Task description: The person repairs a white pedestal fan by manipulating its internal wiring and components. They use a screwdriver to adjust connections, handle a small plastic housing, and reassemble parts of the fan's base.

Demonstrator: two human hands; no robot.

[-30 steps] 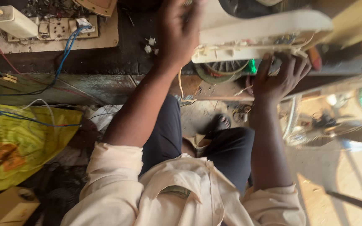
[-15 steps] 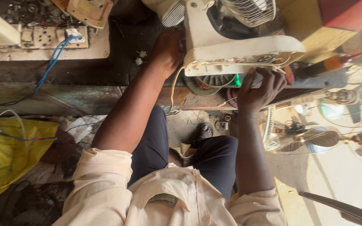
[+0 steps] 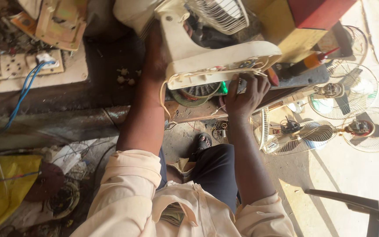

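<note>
The cream plastic fan housing with its exposed motor (image 3: 211, 61) lies on its side at the near edge of the dark, worn wooden table (image 3: 66, 118), at twelve o'clock from the person. Judged bulky but moderate in weight: the plastic shell is stiff and likely brittle at its thin rim, while the copper-wound motor (image 3: 194, 93) at six o'clock of the shell carries most of the mass. The wire grille (image 3: 220, 15) at its top would bend under a hard grip. Best hold is judged to be the thick flat base edge, not the loose white leads (image 3: 172, 87) trailing beneath it.

The left hand (image 3: 156, 59) lies against the housing's nine o'clock side; its fingers are hidden behind the shell, so their closure cannot be told. The right hand (image 3: 244, 94) cups the underside at five o'clock, fingers curled up onto the base edge.

Count, largest first:
- one housing under work;
- three round wire-caged fans (image 3: 330, 94) on the sunlit floor at three o'clock;
- one yellow plastic sack (image 3: 3, 193) at eight o'clock;
- one white socket board with a blue cable (image 3: 27, 70) at ten o'clock;
- one red-tipped brown bottle (image 3: 310, 63) at two o'clock;
- several small pale screws or fittings (image 3: 126, 77), number not clear.
</note>
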